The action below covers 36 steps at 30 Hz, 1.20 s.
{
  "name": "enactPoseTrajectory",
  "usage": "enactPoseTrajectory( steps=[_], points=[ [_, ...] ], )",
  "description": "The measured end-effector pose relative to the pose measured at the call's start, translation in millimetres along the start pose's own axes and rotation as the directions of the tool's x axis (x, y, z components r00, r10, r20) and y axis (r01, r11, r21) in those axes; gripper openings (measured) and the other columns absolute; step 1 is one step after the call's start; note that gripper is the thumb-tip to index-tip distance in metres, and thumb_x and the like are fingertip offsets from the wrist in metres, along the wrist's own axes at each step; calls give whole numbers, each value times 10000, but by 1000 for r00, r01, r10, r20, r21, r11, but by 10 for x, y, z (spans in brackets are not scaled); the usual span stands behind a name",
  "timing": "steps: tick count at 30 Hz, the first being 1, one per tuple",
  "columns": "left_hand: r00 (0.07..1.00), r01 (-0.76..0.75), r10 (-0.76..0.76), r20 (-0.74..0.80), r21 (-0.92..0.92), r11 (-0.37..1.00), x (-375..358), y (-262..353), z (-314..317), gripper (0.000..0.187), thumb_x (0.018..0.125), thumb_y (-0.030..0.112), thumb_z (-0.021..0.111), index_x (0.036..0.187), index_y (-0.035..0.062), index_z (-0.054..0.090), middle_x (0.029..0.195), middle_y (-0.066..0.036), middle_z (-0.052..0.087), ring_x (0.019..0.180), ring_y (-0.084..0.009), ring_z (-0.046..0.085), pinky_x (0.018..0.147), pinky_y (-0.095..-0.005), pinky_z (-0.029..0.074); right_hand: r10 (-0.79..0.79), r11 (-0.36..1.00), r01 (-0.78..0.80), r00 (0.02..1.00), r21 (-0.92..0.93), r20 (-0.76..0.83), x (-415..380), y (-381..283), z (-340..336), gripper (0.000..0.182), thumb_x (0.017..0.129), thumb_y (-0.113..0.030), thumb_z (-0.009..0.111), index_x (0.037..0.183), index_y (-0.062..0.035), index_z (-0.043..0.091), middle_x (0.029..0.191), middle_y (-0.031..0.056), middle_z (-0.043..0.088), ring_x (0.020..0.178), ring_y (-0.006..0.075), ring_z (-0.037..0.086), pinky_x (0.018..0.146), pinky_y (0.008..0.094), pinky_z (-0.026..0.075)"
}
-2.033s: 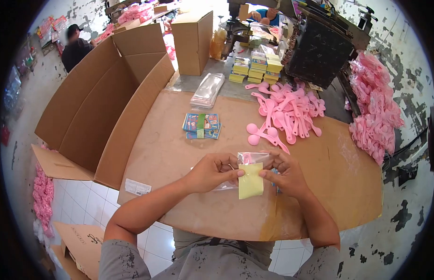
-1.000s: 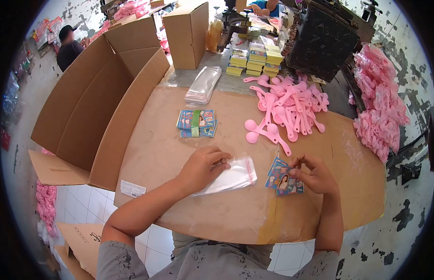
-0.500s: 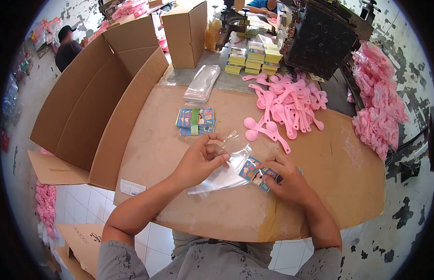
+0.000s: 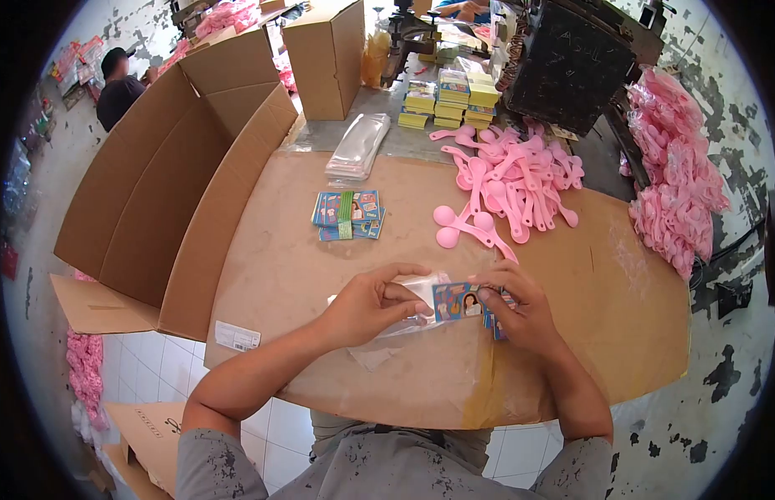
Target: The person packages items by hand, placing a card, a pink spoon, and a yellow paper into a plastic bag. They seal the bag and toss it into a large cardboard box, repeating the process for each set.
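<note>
While right hand [image 4: 521, 307] pinches printed card [image 4: 457, 302], left hand [image 4: 372, 308] holds clear bag [image 4: 419, 289]; if card tilts, its corner possibly catches bag edge, creasing it.

Clear plastic bags [image 4: 357, 147] look glossy — the cardboard box [image 4: 142, 192], matt brown.
</note>
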State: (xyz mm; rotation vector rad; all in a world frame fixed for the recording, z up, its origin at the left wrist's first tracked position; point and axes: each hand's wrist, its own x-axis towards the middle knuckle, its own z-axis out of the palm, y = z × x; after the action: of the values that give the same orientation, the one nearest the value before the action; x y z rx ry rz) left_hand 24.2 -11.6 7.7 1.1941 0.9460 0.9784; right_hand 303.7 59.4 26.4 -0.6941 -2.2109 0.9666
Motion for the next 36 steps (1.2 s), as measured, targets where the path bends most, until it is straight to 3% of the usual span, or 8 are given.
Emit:
enactPoseTrajectory(
  steps=[3, 6, 9, 15, 21, 24, 27, 36],
  points=[
    [997, 12, -22, 77, 125, 992, -54, 11, 79, 511, 1010, 32, 683, 1478, 1, 480, 1029, -129, 787, 969, -105, 714, 865, -265, 553, 8, 1000, -8, 1000, 26, -14, 19, -85, 123, 255, 972, -21, 701, 1224, 1, 677, 1076, 101, 700, 942, 140, 653, 824, 293, 528],
    [991, 12, -39, 128, 210, 978, -63, -20, 103, 503, 1016, 28, 672, 1480, 11, 478, 1060, -139, 780, 1003, -101, 701, 867, -275, 553, 375, 841, -299, 923, 452, -88, -7, -241, 260, 227, 952, -30, 729, 1177, -4, 719, 1005, 90, 714, 913, 167, 671, 811, 294, 526],
    [998, 11, -14, 56, 45, 999, -51, -87, 122, 502, 1021, 16, 660, 1486, 13, 472, 1100, -144, 768, 1016, -104, 694, 860, -280, 554, 397, 829, -297, 909, 473, -124, -24, -104, 261, 188, 950, -74, 746, 1122, 1, 735, 953, 83, 719, 887, 189, 683, 815, 305, 529],
    [994, 64, -73, 77, 117, 991, -67, -53, 91, 469, 1036, 21, 633, 1477, -4, 478, 1127, -123, 753, 1029, -112, 692, 862, -262, 566, -130, 987, 120, 987, 105, 97, 40, -9, 251, 197, 979, -160, 707, 1087, 3, 732, 1107, 133, 693, 1020, 246, 679, 848, 372, 534],
    [1000, 27, -27, 10, -18, 999, -45, -50, 139, 370, 1045, 58, 632, 1402, -6, 558, 1097, -107, 751, 988, -81, 688, 773, -249, 586, 21, 783, -201, 954, -588, -298, 127, 333, -90, 220, 945, -114, 678, 1136, -12, 715, 1084, 154, 653, 996, 330, 645, 889, 418, 527],
    [998, 50, -49, 27, -31, 998, -53, -13, 122, 374, 1042, 55, 636, 1399, -17, 553, 1100, -103, 751, 1000, -81, 685, 796, -251, 582, 110, 814, -291, 927, -502, -360, 96, 421, -139, 237, 927, -99, 681, 1150, -19, 698, 982, 147, 649, 912, 341, 637, 823, 456, 525],
    [1000, -21, 21, -2, -21, 1000, -38, -70, 85, 374, 1038, 53, 644, 1396, -13, 554, 1096, -106, 752, 1002, -85, 687, 807, -247, 568, -88, 805, -195, 895, -561, -437, 101, 337, -188, 175, 944, -64, 647, 1098, 0, 701, 931, 124, 650, 811, 260, 641, 738, 404, 520],
    [1000, 17, -17, -26, 12, 1000, -44, -24, 70, 408, 1022, 59, 678, 1406, -11, 561, 1104, -102, 759, 1007, -93, 699, 823, -250, 571, 238, 965, -189, 921, 182, -307, 1, 26, -43, 146, 969, -14, 584, 1012, 26, 717, 889, 86, 654, 759, 139, 614, 690, 291, 495]
  ],
)
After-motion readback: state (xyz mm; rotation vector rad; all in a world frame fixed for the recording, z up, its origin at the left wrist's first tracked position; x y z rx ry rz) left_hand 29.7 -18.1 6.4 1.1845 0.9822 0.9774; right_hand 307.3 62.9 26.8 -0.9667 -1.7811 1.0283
